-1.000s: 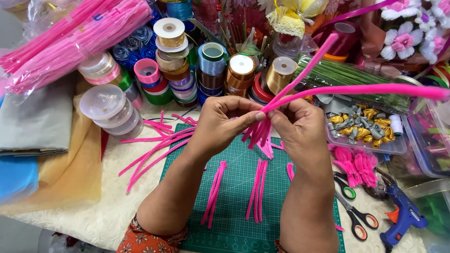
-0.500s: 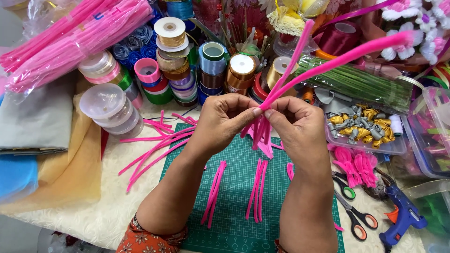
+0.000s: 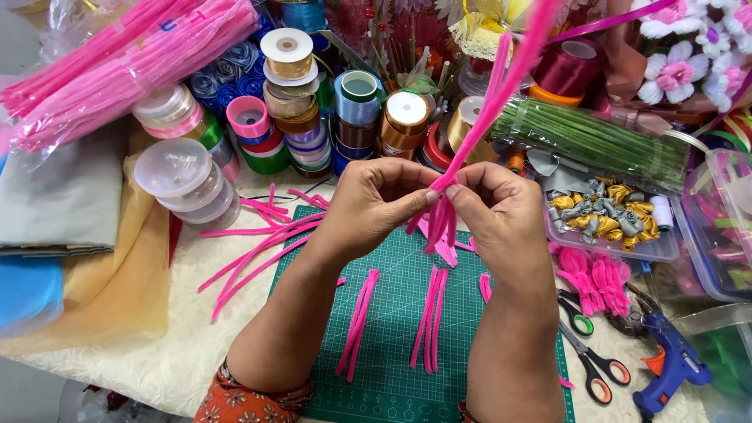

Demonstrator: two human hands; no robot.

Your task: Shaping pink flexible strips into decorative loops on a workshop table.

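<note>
scissors (image 3: 589, 356) right of mat (image 3: 392, 345), spools (image 3: 345, 110) behind

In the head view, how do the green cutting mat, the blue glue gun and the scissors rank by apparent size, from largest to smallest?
1. Green cutting mat, clearly the largest.
2. and 3. Blue glue gun and scissors look about alike, so I do not rank them.

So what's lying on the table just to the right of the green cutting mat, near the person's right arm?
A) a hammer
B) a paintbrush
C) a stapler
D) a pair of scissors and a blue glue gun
D: a pair of scissors with green and orange handles lies at the right edge of the green cutting mat, and a blue glue gun sits just beyond it.
</note>
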